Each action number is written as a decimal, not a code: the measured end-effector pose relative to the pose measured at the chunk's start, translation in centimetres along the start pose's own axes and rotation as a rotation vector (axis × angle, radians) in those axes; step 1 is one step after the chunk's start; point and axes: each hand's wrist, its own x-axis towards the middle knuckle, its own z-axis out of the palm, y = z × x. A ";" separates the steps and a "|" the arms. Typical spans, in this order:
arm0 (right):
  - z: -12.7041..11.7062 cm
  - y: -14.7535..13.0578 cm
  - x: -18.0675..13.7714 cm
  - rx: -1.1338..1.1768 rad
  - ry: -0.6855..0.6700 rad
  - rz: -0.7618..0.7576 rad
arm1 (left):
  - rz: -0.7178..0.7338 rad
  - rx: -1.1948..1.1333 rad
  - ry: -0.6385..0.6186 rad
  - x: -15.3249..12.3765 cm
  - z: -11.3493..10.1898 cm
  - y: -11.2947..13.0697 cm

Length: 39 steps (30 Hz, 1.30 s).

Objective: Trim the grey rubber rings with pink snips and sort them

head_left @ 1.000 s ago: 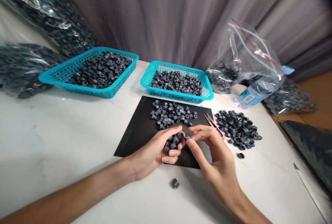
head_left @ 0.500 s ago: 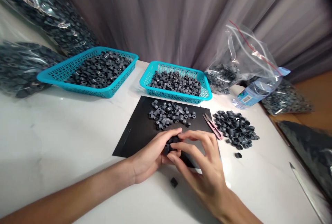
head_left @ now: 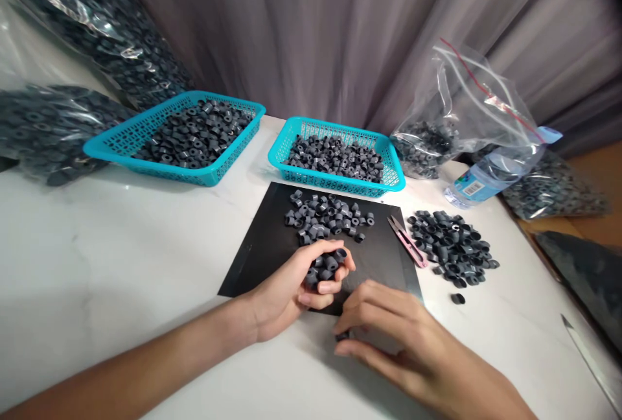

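Note:
My left hand (head_left: 301, 287) is cupped, its fingers curled around several small dark grey rubber sleeves (head_left: 326, 266). Just to its right and nearer to me, my right hand (head_left: 393, 329) is low over the white table. Its thumb and fingertips close on one small black sleeve (head_left: 343, 336), partly hidden by the fingers. Under and beyond the left hand lies a black mat (head_left: 262, 238) with a loose heap of grey sleeves (head_left: 328, 212) on its far part. Pink-handled thread snips (head_left: 408, 244) rest across the mat's right edge.
Two turquoise baskets, the left one (head_left: 214, 174) and the middle one (head_left: 335, 183), hold many sleeves. On the right are another pile (head_left: 451, 245), a single sleeve (head_left: 457, 299), a tilted water bottle (head_left: 481, 180) and a zip bag (head_left: 427, 141). Filled plastic bags (head_left: 63, 128) stand at left.
My right hand has left the sleeves in my left hand and moved down toward me, onto the black sleeve that lay alone on the table. The view has shifted slightly.

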 end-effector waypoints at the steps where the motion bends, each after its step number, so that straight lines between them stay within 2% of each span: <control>1: -0.2 0.0 -0.1 0.023 0.076 0.002 | 0.000 0.013 0.002 -0.1 0.1 0.0; 5: 0.4 0.4 -0.1 -0.057 0.454 -0.004 | 0.041 0.083 0.024 -0.3 0.5 -0.3; 8: 1.8 0.5 0.5 -0.126 0.615 0.024 | 0.062 0.113 0.053 -0.4 0.8 -0.8; 11: 2.8 0.3 1.1 -0.184 0.593 0.013 | 0.047 0.115 0.087 -0.3 1.0 -1.1; 14: 2.6 0.3 1.1 -0.206 0.554 0.005 | 0.030 0.097 0.090 -0.2 0.9 -1.1; 17: 1.7 1.2 0.5 -0.206 0.637 0.085 | 0.023 0.085 0.074 -0.3 0.6 -0.8; 20: 1.0 3.2 0.2 -0.288 0.690 0.184 | 0.030 0.118 0.035 -0.5 0.4 -0.5; 26: 1.6 6.4 0.6 -0.394 0.519 0.217 | 0.048 0.230 -0.092 -0.8 0.6 -0.1; 31: 1.9 6.9 1.2 -0.399 0.498 0.217 | 0.020 0.295 -0.220 -0.8 0.7 0.2; 39: 1.5 6.0 1.2 -0.220 0.609 0.197 | 0.049 0.402 -0.343 -0.6 0.1 -0.1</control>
